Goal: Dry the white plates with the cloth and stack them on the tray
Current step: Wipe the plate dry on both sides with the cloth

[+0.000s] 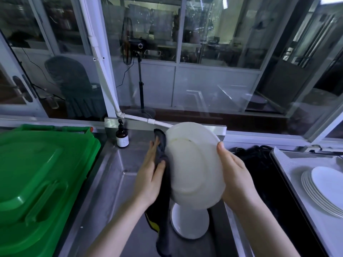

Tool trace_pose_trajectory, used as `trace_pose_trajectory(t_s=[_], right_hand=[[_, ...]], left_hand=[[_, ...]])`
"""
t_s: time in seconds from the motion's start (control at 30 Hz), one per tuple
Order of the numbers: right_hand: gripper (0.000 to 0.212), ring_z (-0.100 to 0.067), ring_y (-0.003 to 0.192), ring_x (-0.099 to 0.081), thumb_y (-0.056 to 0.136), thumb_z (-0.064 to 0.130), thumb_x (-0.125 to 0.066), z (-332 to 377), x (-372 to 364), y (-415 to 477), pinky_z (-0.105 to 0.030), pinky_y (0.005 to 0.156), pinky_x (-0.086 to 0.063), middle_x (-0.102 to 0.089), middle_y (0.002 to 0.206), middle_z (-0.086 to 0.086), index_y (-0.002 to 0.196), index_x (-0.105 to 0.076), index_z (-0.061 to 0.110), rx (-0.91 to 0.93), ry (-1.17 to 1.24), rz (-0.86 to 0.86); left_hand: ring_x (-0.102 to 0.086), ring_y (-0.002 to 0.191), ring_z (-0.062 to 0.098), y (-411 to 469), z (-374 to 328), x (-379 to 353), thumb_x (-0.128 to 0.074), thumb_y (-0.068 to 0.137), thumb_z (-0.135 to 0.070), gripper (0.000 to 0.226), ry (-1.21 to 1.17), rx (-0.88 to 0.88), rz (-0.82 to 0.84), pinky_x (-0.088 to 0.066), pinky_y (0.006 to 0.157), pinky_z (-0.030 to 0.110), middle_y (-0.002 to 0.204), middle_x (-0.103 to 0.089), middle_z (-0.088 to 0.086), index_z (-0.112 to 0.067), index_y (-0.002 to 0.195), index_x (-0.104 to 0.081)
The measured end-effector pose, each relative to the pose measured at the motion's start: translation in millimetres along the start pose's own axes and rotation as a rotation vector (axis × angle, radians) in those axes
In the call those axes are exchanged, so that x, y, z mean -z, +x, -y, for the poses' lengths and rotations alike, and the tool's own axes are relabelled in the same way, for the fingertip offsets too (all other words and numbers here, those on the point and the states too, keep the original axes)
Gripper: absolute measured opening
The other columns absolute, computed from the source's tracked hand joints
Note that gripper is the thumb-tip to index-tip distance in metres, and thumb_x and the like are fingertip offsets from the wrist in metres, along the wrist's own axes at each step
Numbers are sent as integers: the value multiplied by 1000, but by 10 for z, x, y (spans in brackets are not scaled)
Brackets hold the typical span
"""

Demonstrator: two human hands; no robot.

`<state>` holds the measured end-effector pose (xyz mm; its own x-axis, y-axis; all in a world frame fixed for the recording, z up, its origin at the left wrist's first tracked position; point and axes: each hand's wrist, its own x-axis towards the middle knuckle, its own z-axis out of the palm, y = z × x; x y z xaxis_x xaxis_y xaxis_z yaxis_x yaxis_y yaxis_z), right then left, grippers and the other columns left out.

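I hold a white plate (pixel 194 164) on edge above the steel sink (pixel 118 164), its underside facing me. My right hand (pixel 235 175) grips its right rim, thumb over the edge. My left hand (pixel 150 173) presses a dark grey cloth (pixel 164 182) against the plate's left side with straight fingers; the cloth hangs down into the sink. Below, another white plate (pixel 189 223) lies in the sink. At the right, a stack of several white plates (pixel 323 191) sits on a metal tray (pixel 284 160).
A green plastic bin lid (pixel 40 182) fills the left. A brown pump bottle (pixel 122 139) stands at the sink's back corner. A black mat or rack (pixel 274 191) lies between sink and tray. Glass windows rise behind the counter.
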<state>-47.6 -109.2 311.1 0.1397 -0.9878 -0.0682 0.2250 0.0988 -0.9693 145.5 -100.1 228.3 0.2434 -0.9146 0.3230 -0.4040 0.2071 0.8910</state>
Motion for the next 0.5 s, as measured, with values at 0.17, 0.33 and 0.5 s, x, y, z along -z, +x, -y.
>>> trace_pose_trajectory(t_s=[0.17,0.33,0.5], right_hand=[[37,-23,82,-75,84,48,-59,-24,-74,16,-32,68,-61,-78,92,-14,86,-82,18,-45,-40,63],[42,-23,77,-76,74,51,-65,32,-65,62,-29,57,-58,-78,90,-13,84,-82,14,-64,85,14],[54,-31,102,-72,70,57,-69,182,-33,109,-50,93,-55,-76,109,-11,100,-79,13,-21,233,-150]], left_hand=[[-7,151,6,162,-323,-44,-39,99,-33,58,176,-384,109,-8,122,37,160,-9,-28,-46,149,-13],[-19,149,10,247,-287,4,-41,99,-29,55,121,-312,61,-15,122,35,158,-22,-13,-35,147,-17],[-28,143,3,-196,-115,-86,-42,100,-20,56,-72,-65,-101,-21,108,4,153,-28,-21,-35,149,-20]])
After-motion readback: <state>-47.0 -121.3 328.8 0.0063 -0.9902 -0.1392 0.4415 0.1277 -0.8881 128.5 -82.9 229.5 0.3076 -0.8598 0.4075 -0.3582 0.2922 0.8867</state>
